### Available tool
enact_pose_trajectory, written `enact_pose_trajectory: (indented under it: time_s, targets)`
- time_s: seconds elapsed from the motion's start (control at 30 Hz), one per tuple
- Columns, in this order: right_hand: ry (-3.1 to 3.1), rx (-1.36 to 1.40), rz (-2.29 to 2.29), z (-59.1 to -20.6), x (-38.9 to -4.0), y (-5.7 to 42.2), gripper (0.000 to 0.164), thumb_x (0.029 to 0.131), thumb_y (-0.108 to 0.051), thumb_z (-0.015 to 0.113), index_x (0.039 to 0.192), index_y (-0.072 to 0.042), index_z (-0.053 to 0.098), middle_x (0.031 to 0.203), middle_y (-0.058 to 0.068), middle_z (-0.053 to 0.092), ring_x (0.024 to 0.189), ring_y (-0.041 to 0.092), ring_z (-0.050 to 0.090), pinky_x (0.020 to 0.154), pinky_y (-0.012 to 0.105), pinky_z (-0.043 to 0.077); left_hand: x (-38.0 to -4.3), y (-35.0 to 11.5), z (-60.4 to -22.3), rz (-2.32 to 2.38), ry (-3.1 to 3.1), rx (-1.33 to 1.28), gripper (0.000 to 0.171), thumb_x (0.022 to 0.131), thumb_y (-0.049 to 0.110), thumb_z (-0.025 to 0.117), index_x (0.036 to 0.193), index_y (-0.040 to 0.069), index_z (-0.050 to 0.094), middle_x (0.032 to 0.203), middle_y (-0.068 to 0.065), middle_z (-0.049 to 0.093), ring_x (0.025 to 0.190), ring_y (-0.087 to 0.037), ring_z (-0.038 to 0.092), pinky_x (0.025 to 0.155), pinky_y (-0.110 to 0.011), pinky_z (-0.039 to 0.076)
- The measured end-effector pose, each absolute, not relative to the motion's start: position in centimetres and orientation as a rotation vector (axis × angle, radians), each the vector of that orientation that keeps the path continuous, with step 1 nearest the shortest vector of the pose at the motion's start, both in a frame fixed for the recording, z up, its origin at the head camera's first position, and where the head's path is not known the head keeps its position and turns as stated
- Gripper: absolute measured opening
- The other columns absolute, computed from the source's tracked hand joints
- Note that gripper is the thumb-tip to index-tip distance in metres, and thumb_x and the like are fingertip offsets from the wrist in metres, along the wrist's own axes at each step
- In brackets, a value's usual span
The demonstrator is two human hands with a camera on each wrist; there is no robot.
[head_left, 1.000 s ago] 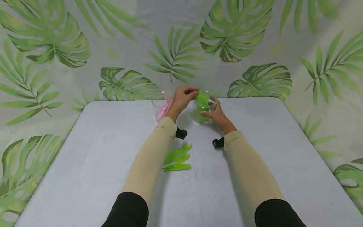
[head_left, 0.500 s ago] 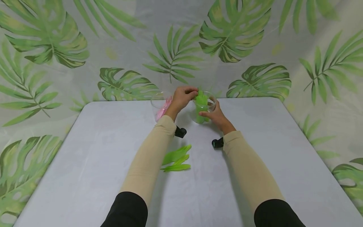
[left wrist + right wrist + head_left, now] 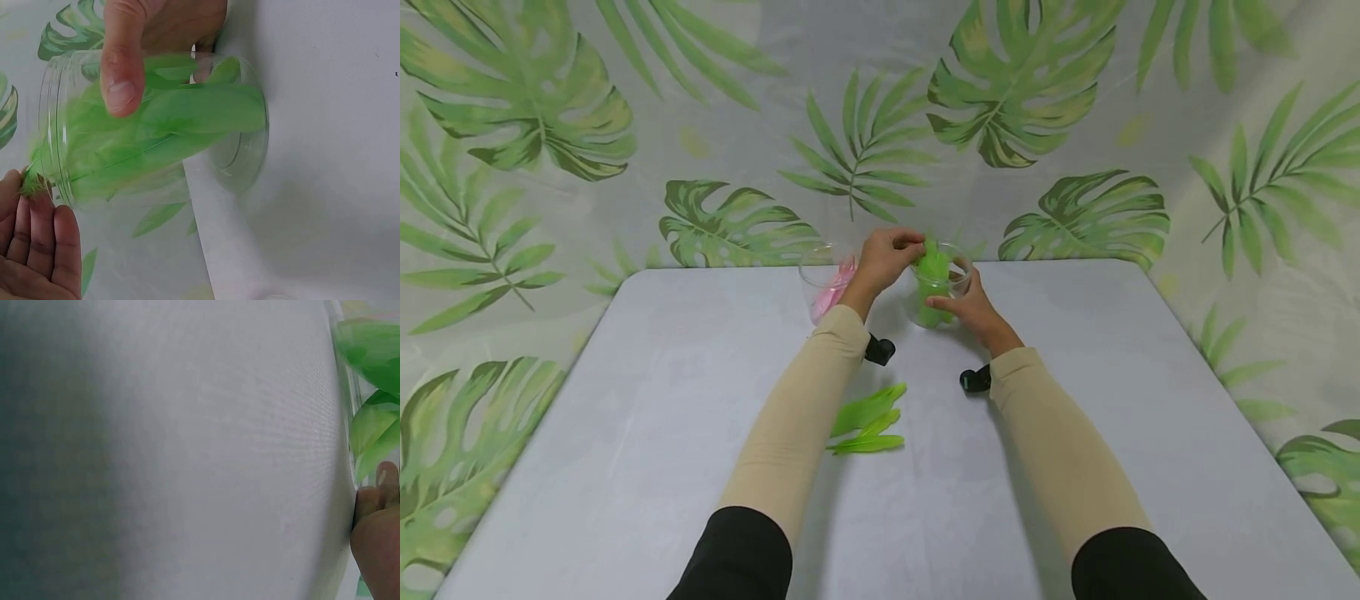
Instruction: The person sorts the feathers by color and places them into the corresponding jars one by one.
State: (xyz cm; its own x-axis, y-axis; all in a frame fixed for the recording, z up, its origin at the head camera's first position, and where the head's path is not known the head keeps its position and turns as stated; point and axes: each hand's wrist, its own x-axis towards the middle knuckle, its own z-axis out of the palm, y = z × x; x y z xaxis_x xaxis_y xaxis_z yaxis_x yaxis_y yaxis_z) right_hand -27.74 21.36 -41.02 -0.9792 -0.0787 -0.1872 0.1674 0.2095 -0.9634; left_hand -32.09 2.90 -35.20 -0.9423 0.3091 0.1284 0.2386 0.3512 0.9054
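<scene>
Near the back edge of the table stands a clear plastic jar (image 3: 962, 283) holding several green feathers (image 3: 169, 119). My right hand (image 3: 976, 307) grips the jar from the right side, its thumb across the front and fingers behind. At the jar's mouth my left hand (image 3: 886, 260) pinches the fluffy end of a green feather (image 3: 34, 181) between thumb and fingertips; the feather's other end is down among those in the jar. In the right wrist view, only part of the right hand (image 3: 381, 531) shows, beside the jar's base.
A second clear jar (image 3: 811, 283) with pink feathers (image 3: 835, 287) stands left of my left hand. Several loose green feathers (image 3: 868, 446) lie mid-table, partly behind the left forearm. A leaf-patterned cloth (image 3: 865, 125) hangs behind the white table (image 3: 625, 433).
</scene>
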Motion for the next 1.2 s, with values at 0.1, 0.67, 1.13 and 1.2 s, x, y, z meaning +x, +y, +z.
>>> enact_pose_trajectory:
  time_s: [0.1, 0.67, 1.13, 1.2]
  targets:
    - [2.289, 0.084, -1.846, -40.9, -27.5, 21.2, 0.104, 0.087, -0.023, 0.076, 0.159, -0.020, 0.002, 0.165, 0.014, 0.018, 0.153, 0.031, 0.019, 0.125, 0.048, 0.019, -32.1, 2.7, -35.4, 1.697, 2.518, 0.518, 0.024, 0.096, 0.019, 0.066, 0.116, 0.007, 0.073, 0.116, -0.010, 0.074, 0.105, -0.023, 0.069, 0.089, -0.034, 0.056]
    - [2.292, 0.079, -1.865, -41.4, -27.4, 21.3, 0.103, 0.087, -0.020, 0.076, 0.159, -0.017, 0.003, 0.164, 0.016, 0.019, 0.152, 0.033, 0.020, 0.124, 0.049, 0.020, -31.2, 2.4, -34.3, 1.543, 2.726, 0.546, 0.024, 0.099, 0.021, 0.061, 0.116, 0.009, 0.073, 0.125, -0.008, 0.070, 0.113, -0.025, 0.068, 0.089, -0.038, 0.057]
    - [2.351, 0.074, -1.844, -44.1, -29.2, 22.0, 0.107, 0.084, -0.029, 0.079, 0.158, -0.028, 0.003, 0.164, 0.011, 0.021, 0.152, 0.030, 0.020, 0.124, 0.050, 0.020, -28.9, -2.2, -32.1, 1.239, 2.684, 0.882, 0.028, 0.102, 0.023, 0.055, 0.123, 0.010, 0.068, 0.125, -0.007, 0.069, 0.112, -0.021, 0.065, 0.097, -0.037, 0.052]
    - [2.343, 0.067, -1.847, -44.0, -29.3, 22.0, 0.107, 0.084, -0.028, 0.079, 0.158, -0.028, 0.002, 0.165, 0.011, 0.020, 0.153, 0.030, 0.019, 0.124, 0.050, 0.019, -27.7, -3.7, -31.6, 1.100, 2.672, 0.996, 0.025, 0.101, 0.019, 0.057, 0.118, 0.007, 0.070, 0.118, -0.009, 0.072, 0.103, -0.022, 0.068, 0.101, -0.039, 0.051]
